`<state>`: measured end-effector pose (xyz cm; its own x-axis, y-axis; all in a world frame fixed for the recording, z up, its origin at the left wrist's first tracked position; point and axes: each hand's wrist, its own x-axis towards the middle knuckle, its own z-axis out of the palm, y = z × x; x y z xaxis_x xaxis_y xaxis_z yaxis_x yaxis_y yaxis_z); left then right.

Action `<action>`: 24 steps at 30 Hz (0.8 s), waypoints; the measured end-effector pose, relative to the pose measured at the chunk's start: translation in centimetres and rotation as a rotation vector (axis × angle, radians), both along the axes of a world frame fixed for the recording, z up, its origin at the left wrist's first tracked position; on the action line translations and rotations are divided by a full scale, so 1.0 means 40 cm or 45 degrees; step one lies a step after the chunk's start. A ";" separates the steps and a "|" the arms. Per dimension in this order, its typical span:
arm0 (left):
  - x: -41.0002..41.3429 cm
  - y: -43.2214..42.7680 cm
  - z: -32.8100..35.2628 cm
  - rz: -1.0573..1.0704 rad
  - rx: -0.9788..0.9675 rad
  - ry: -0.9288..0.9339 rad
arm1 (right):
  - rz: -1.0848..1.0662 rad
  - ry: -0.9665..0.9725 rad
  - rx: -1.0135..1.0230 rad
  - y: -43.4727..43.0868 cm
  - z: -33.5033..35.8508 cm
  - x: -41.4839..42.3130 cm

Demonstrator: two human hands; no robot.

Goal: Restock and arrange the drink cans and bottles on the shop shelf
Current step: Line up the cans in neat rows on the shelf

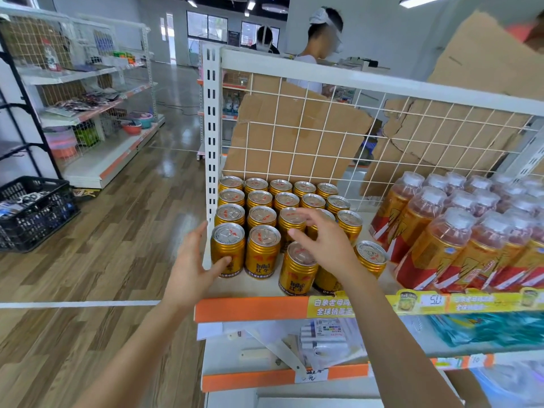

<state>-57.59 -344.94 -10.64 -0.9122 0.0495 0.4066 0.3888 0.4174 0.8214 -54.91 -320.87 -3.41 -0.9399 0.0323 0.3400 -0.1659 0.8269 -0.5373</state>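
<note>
Head view: a block of gold ribbed metal drink cans [262, 201] is seen standing upright in close rows at the left end of a white metal shop shelf with an orange front edge [250, 309], the back row set against a white wire grid back panel [353, 83], behind which sheets of brown cardboard [309, 142] are propped. The left hand [191, 269] is held open at the shelf's left corner, its fingers straight and pointing up beside the white slotted upright post [211, 113], while its thumb is laid against the front of the front-left can [228, 248]; nothing is gripped by it. The right hand [323, 242] is held over the cans nearer the middle of the block, palm down, fingers spread and loosely bent; no can is seen to be enclosed, and whether the fingertips touch the lids cannot be told. Just below that hand, one forward can [297, 275] is set ahead of its row, close to the shelf edge. To the right on the same shelf, shrink-wrapped clear plastic bottles of amber drink [435, 237] are packed together, above a yellow printed price strip [368, 304]. A black plastic crate [38, 213] is seen on the wooden floor at the far left.
</note>
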 end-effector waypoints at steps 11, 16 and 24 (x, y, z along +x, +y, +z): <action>-0.018 0.195 0.110 -0.512 -0.479 0.302 | -0.094 0.046 0.105 0.219 -0.048 0.121; -0.043 0.242 0.086 -0.637 -0.761 0.354 | 0.034 -0.024 0.209 0.231 -0.050 0.096; -0.065 0.266 0.091 -0.655 -0.946 0.280 | 0.182 -0.261 0.412 0.229 -0.040 0.044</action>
